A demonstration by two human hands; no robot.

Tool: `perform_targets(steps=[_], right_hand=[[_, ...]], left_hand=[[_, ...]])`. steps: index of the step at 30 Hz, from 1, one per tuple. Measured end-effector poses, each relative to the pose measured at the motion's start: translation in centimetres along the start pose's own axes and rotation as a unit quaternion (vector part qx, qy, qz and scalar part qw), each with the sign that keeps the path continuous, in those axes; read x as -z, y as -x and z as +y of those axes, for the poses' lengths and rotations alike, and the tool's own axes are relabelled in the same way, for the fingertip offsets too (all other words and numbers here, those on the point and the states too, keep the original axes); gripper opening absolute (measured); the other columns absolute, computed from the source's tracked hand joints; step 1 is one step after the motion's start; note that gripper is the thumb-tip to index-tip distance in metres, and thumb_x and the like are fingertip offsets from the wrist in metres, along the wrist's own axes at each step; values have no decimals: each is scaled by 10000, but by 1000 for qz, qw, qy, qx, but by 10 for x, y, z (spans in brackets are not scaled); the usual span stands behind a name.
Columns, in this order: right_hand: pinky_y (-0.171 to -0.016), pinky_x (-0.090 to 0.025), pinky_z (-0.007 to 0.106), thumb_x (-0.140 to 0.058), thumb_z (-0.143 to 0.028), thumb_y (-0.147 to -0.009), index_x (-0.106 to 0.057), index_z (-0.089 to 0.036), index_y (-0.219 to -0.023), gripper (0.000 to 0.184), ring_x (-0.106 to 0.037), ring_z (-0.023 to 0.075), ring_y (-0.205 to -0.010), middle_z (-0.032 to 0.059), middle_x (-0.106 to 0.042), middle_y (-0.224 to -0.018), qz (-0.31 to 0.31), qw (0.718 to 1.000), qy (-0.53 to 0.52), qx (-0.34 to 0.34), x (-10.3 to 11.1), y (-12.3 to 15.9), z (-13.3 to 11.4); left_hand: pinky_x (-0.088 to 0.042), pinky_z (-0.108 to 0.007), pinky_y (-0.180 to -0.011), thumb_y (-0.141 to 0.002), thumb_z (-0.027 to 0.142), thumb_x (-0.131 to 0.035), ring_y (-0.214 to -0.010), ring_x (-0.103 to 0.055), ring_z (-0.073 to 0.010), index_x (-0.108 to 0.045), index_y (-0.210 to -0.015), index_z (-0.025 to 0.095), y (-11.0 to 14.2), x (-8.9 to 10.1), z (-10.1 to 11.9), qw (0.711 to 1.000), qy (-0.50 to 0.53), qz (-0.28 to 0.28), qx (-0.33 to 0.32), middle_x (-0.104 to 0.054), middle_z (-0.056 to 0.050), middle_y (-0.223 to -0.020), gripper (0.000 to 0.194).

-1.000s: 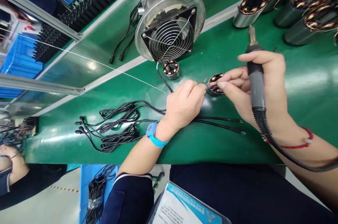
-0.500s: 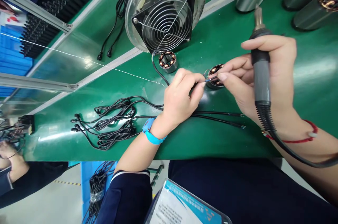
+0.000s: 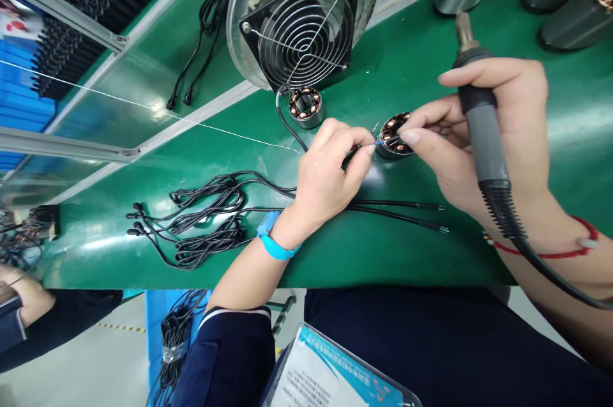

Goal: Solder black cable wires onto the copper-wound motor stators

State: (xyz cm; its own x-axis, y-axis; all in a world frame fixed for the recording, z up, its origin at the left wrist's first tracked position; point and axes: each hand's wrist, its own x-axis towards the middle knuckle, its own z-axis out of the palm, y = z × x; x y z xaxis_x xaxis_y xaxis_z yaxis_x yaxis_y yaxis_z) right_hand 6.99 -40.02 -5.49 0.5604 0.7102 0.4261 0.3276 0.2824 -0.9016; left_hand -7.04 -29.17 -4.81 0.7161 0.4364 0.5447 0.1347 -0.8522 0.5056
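Left hand (image 3: 325, 170) and right hand (image 3: 524, 138) nearly meet, fingers (image 3: 359, 137) pinching a thin wire (image 3: 380, 143), soldering iron (image 3: 487, 142) cradled in the right.

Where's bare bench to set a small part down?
The green bench is bare between the cable ends and its near edge, and right of the right hand, below the large stators. It's crowded left of the left hand with coiled cables, and beyond it with the fan.
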Motion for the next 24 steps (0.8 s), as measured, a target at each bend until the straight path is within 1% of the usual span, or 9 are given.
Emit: perform_targets(steps=[4, 8, 11, 14, 18, 21, 24], right_hand=[[-681, -574, 224, -876, -290, -778, -553, -348, -1109, 466, -685, 116, -755, -66, -635, -836, -8, 1000, 0, -14, 3, -2, -2], [-684, -567, 220, -862, -232, -785, -540, -346, -1109, 471, -689, 111, -773, -72, -639, -842, -23, 999, 5, -26, 5, -2, -4], [-673, -569, 232, -843, -207, -794, -541, -337, -1112, 457, -686, 125, -765, -61, -647, -842, -5, 1000, 10, -22, 2, 0, -5], [-670, -580, 252, -848, -248, -794, -542, -336, -1100, 442, -678, 141, -744, -47, -640, -839, 11, 1000, 16, -13, 0, 2, -5], [-677, -585, 268, -857, -304, -790, -527, -351, -1084, 445, -681, 149, -742, -46, -613, -848, -6, 999, 42, -12, 3, 1, -6], [-718, -594, 290, -846, -324, -806, -531, -347, -1085, 422, -679, 156, -746, -41, -598, -826, 4, 999, 50, -9, 4, 0, -8], [-735, -591, 307, -848, -342, -807, -534, -338, -1072, 411, -676, 162, -745, -36, -583, -827, 18, 999, 46, 4, 2, 0, -9]], left_hand=[[-478, -288, -716, -984, 227, -547, -788, -589, -141, -628, -883, 186, 0, -1, 0, 1000, 9, 4, 4, -619, -15, -832, 136], [-488, -302, -742, -998, 256, -527, -818, -594, -151, -637, -894, 189, 1, -1, 0, 1000, 4, -12, 16, -625, -23, -853, 166], [-494, -311, -762, -1000, 255, -526, -837, -595, -156, -647, -907, 190, 1, 0, 0, 999, -1, -24, 24, -630, -29, -869, 166], [-498, -310, -757, -1001, 251, -524, -842, -597, -159, -651, -906, 194, 1, 1, 1, 998, -20, -45, 38, -634, -32, -872, 168], [-502, -311, -750, -1004, 250, -512, -849, -602, -162, -649, -909, 197, 0, 1, 0, 997, -29, -62, 40, -635, -39, -874, 174], [-510, -323, -771, -1002, 245, -507, -876, -607, -170, -643, -908, 195, 0, 2, 0, 997, -31, -64, 39, -633, -44, -886, 173], [-519, -338, -794, -995, 286, -532, -940, -612, -192, -646, -998, 198, -1, 5, 4, 996, -44, -77, 28, -636, -58, -932, 144]])
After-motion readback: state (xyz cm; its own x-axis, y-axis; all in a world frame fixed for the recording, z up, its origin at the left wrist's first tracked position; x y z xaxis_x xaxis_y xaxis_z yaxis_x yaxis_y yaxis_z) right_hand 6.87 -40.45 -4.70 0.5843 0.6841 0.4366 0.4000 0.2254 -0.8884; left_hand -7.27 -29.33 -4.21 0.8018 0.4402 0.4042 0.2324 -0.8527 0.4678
